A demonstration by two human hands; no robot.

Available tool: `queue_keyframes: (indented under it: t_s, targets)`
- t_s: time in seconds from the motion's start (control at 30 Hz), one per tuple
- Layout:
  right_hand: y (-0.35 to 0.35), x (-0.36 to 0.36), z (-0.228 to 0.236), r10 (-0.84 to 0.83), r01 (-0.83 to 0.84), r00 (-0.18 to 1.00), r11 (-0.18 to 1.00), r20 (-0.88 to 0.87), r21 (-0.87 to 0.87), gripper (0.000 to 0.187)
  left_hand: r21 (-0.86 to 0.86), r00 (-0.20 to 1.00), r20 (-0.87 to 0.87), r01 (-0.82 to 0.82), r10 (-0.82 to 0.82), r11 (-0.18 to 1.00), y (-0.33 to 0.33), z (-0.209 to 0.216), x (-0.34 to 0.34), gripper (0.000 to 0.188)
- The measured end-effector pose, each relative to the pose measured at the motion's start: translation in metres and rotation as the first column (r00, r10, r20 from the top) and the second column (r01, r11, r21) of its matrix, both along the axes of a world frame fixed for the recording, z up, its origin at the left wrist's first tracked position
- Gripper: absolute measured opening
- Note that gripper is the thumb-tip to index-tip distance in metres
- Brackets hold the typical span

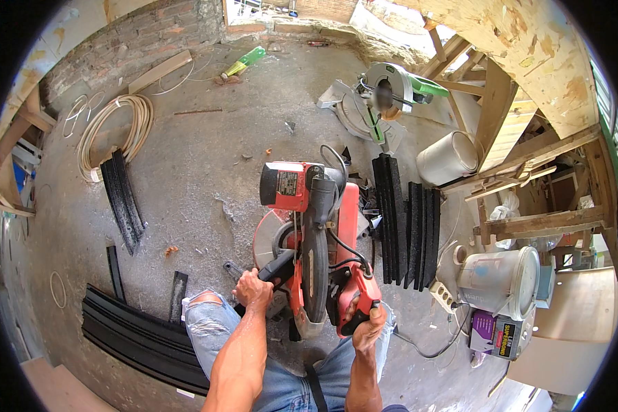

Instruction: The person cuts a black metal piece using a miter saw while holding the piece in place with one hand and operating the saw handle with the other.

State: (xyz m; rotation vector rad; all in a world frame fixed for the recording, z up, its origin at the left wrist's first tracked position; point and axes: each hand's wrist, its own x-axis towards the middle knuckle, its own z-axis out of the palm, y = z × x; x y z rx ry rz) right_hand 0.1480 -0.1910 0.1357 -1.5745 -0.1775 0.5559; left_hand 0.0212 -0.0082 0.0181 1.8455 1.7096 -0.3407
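Observation:
A red and black miter saw [348, 213] stands on the floor between my knees, its round blade guard upright in the middle. My right hand [369, 329] is wrapped round the saw's red handle [359, 295]. On the other side, my left hand [253, 290] is closed on a dark bar [279, 266] beside the blade guard. Whether that bar is a loose piece or part of the saw, I cannot tell. The saw's head hides the blade's lower edge and most of the base.
Long black ribbed strips [144, 336] lie at the left; more black strips [389, 220] lie right of the saw. Further off are a green miter saw [391, 89] and a coiled hose [144, 130]. Buckets [498, 278], a power strip [443, 294] and wooden framing [549, 223] line the right.

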Motion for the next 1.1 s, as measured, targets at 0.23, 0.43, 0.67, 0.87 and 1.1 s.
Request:
queue_keyframes:
  t_s: [0.23,0.43,0.67,0.87,1.1]
  targets:
    - [0.003,-0.003,-0.001,-0.034,0.035,0.999,0.999,-0.010,0.032,0.083,0.028,1.000,-0.014,0.014,-0.013,1.000,-0.001,-0.004,-0.001,0.032]
    - [0.000,-0.001,-0.002,0.003,-0.004,1.000,1.000,0.030,0.029,0.081,0.030,1.000,-0.001,0.000,0.000,1.000,-0.001,-0.007,-0.003,0.034]
    - [0.000,-0.001,0.000,0.007,-0.007,1.000,1.000,0.006,0.018,0.081,0.029,1.000,0.011,-0.016,0.015,0.999,-0.001,-0.002,-0.001,0.035]
    - [0.000,-0.001,0.003,0.004,-0.004,1.000,1.000,-0.014,0.016,0.084,0.038,1.000,-0.020,0.012,-0.011,0.999,-0.001,-0.014,-0.003,0.040]
    - [0.000,0.000,0.003,0.008,-0.008,1.000,1.000,0.000,0.013,0.084,0.045,1.000,-0.011,0.012,-0.012,0.999,-0.003,-0.009,-0.001,0.041]
